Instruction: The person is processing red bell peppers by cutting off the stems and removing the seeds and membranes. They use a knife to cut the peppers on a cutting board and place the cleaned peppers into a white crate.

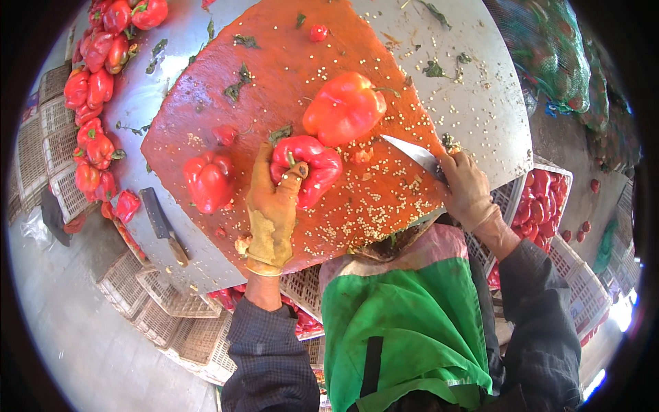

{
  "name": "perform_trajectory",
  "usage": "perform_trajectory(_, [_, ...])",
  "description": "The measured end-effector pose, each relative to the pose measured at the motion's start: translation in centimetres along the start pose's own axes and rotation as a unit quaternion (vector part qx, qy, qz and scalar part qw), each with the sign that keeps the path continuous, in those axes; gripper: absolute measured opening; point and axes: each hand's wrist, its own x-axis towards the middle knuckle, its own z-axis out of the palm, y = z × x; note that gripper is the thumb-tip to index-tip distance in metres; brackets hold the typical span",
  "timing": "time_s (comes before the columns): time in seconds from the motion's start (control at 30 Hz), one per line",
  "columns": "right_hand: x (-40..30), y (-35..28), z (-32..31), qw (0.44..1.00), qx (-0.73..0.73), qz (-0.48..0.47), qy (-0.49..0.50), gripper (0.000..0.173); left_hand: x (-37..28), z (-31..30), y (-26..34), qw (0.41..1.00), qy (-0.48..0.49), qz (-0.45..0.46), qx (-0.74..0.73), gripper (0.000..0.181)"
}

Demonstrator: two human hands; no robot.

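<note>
My left hand, in a stained yellowish glove, is on a red bell pepper, its thumb across the stem side and a finger at the left edge. My right hand, in a light tan glove, holds a knife by its handle, the blade pointing up and left over the orange-red cutting surface. A larger red bell pepper lies just above the held one. Another red bell pepper lies left of my left hand. Pale seeds are scattered about, thickest between my hands.
A cleaver-like knife lies on the metal table at the lower left. Red peppers line the left edge. Plastic crates stand below and left; a crate of red pepper pieces is at the right. Green net sacks stand upper right.
</note>
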Motion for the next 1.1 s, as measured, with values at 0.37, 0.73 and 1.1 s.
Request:
perform_trajectory(0.37, [-1.6,-6.7,0.2,0.980,0.158,-0.118,0.001,0.025,0.9,1.1,-2.3,0.980,0.119,0.113,0.115,0.035])
perform_trajectory(0.73, [2.9,-8.8,4.5,0.988,0.068,-0.119,-0.077,0.015,2.5,0.9,-2.4,0.984,0.108,0.069,0.123,0.031])
perform_trajectory(1.1, [3.6,-10.7,3.5,0.987,0.028,-0.045,-0.150,0.018,4.5,-1.1,-2.0,0.994,0.109,-0.022,-0.006,0.031])
